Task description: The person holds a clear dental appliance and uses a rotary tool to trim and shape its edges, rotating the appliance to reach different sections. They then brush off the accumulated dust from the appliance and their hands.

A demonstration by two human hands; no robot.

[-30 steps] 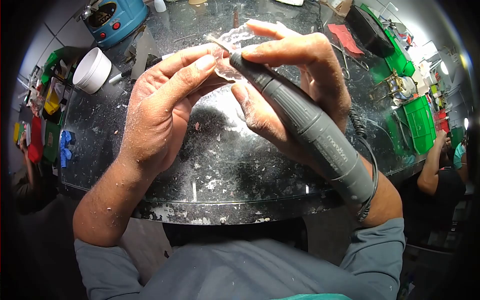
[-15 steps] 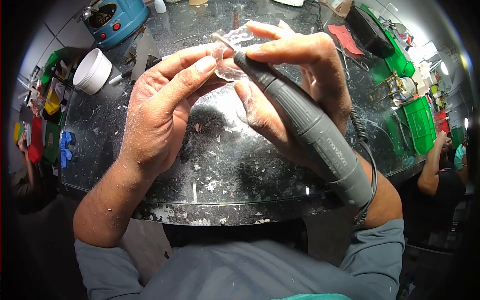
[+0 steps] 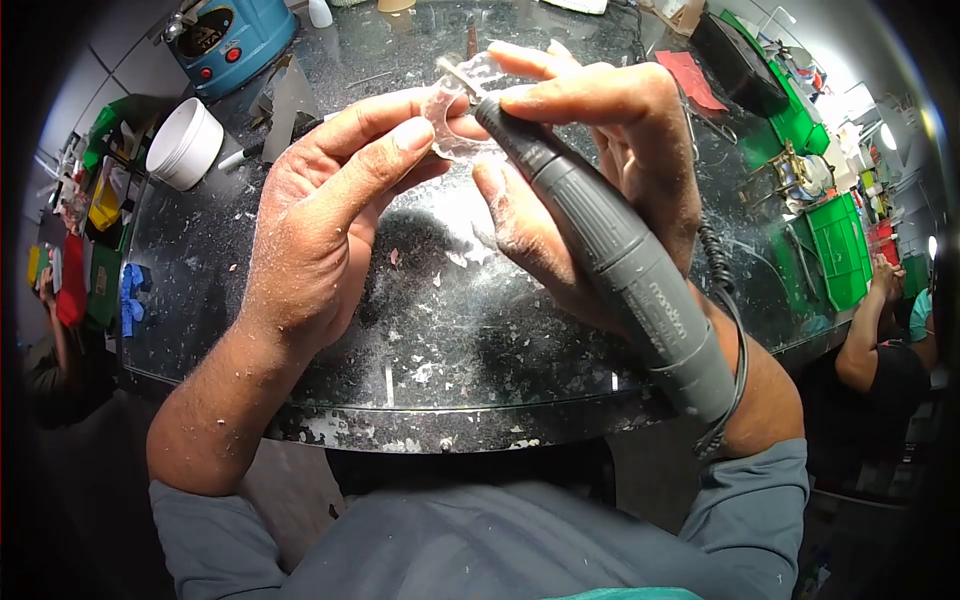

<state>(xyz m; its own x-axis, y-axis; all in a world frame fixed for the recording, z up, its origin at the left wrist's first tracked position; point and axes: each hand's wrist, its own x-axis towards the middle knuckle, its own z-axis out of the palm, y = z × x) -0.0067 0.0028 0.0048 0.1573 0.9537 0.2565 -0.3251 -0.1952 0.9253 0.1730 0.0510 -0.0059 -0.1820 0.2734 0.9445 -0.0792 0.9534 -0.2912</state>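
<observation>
Left hand [image 3: 300, 230], closed in a pinch: thumb and index finger are clamping the near-left side of a clear, arch-shaped dental splint [image 3: 460, 152], which is lying just beyond their tips, between the two hands. This edge hold is apparently serving to steady the thin plastic while leaving most of the arch uncovered

Right hand [image 3: 655, 165], closed around a Marathon handpiece [image 3: 640, 270]: the index finger is pressing along the front of the barrel, probably for fine control of the tip, and the thumb is bracing from the near side. The barrel is sloping back across the palm towards the wrist, seemingly so that the forearm is sharing its weight. Other fingertips are reaching to the far edge of the splint, perhaps as a rest; whether they are touching it cannot be told

The slim bur [image 3: 460, 75] is pointing away from the right hand, over the splint; blur is hiding any contact. The cord [image 3: 738, 350] is trailing behind the right wrist, out of the bur's way. Left of the left hand, a white tub [image 3: 184, 145] is standing beside a marker [image 3: 240, 157]
</observation>
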